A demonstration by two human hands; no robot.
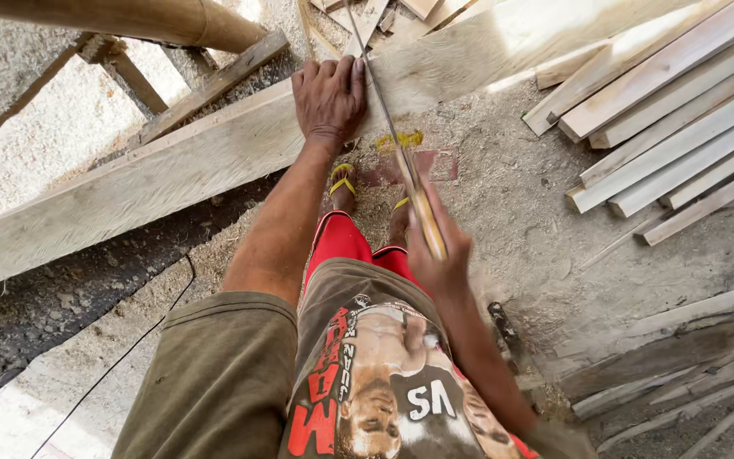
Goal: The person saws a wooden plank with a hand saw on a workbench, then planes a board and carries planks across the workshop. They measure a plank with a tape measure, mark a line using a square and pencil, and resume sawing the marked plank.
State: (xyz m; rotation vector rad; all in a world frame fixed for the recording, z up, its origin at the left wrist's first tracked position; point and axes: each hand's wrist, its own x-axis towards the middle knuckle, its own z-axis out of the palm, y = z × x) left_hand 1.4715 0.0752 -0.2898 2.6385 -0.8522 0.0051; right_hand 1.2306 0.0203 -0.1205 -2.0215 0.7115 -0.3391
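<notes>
The left hand (329,98) lies flat with fingers spread on the long plank (172,174), pressing it down just beside the handsaw (388,127). The right hand (437,246) is closed around the saw's wooden handle, the blade crossing the plank's near edge. The plank runs slantwise above the sawdust-covered floor (503,195). Best to keep the fingers clear of the blade and the strokes long and straight.
</notes>
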